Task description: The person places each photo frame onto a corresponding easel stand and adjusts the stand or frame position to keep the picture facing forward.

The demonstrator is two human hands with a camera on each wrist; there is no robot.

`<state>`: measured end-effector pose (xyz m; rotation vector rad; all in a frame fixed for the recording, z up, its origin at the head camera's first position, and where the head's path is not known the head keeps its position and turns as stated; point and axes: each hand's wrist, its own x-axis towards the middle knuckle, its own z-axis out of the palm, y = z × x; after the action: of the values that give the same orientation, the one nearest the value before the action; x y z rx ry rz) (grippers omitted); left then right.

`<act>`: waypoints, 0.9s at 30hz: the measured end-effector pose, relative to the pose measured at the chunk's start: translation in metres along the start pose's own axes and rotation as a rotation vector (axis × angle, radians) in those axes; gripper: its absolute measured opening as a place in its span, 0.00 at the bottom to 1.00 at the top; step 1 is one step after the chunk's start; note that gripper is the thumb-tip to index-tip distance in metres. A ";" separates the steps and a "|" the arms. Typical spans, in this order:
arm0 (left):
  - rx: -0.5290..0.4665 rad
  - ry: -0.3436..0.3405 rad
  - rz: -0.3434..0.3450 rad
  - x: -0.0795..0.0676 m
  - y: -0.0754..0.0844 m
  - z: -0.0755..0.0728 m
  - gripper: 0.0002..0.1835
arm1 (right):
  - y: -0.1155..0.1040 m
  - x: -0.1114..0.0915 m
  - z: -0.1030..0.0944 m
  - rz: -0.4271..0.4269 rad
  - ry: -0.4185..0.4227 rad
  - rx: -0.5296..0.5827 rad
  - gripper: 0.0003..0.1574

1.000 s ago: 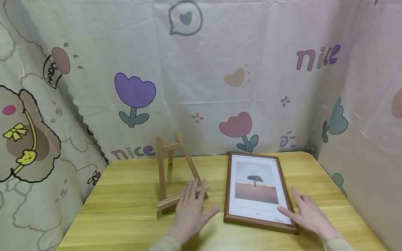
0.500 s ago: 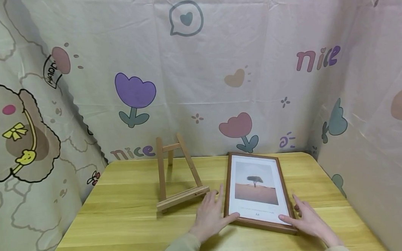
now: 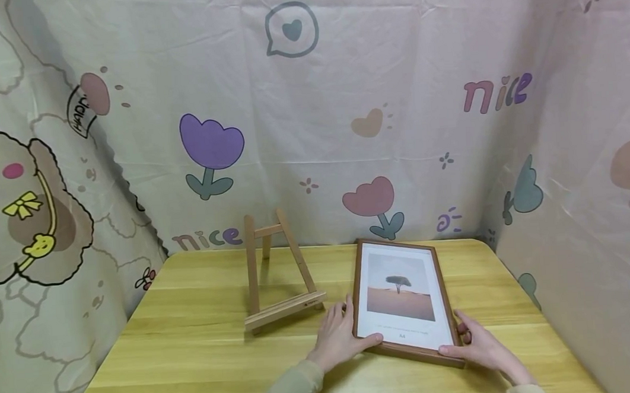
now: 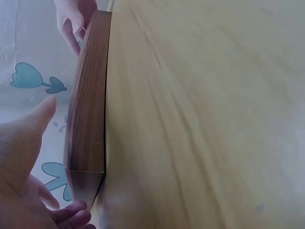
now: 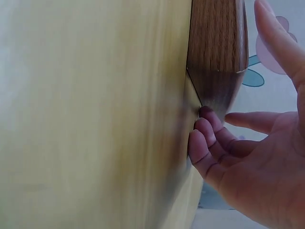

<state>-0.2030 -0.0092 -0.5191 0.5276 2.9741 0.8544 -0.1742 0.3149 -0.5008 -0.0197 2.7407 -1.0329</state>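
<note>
A brown wooden picture frame (image 3: 401,302) lies face up on the table, holding a print of a lone tree. Beside its lower left corner is my left hand (image 3: 337,339), fingers along the side and thumb over the front. At the lower right corner my right hand (image 3: 482,343) has its fingers bent against the side. Both wrist views show a gap between each thumb and the frame's face. In the right wrist view, fingertips (image 5: 206,131) reach the frame's lower side at the tabletop. A small wooden easel (image 3: 284,308) stands left of the frame, touched by neither hand.
The light wood table (image 3: 196,369) ends at a back edge close to a patterned cloth (image 3: 310,102). More cloth hangs along both sides. The easel's ledge comes near my left hand.
My left hand has moved right, from in front of the easel to the picture frame's lower left corner. My right hand's fingers have bent in against the frame's side. The easel stays put.
</note>
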 end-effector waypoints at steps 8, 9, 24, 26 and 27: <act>-0.010 -0.005 0.003 0.009 -0.004 0.008 0.65 | 0.001 0.002 0.001 -0.017 -0.043 0.049 0.71; -0.011 -0.007 0.003 0.010 -0.005 0.008 0.65 | 0.002 0.002 0.001 -0.024 -0.048 0.054 0.71; -0.077 -0.076 0.011 0.020 -0.014 0.008 0.64 | 0.007 0.005 0.002 -0.083 -0.085 0.018 0.69; -0.083 -0.077 0.009 0.020 -0.014 0.008 0.64 | 0.008 0.004 0.003 -0.090 -0.085 0.016 0.69; -0.086 -0.077 0.007 0.020 -0.014 0.008 0.64 | 0.009 0.004 0.003 -0.088 -0.085 0.014 0.69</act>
<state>-0.2253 -0.0097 -0.5313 0.5553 2.8535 0.9352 -0.1771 0.3191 -0.5093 -0.1794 2.6771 -1.0478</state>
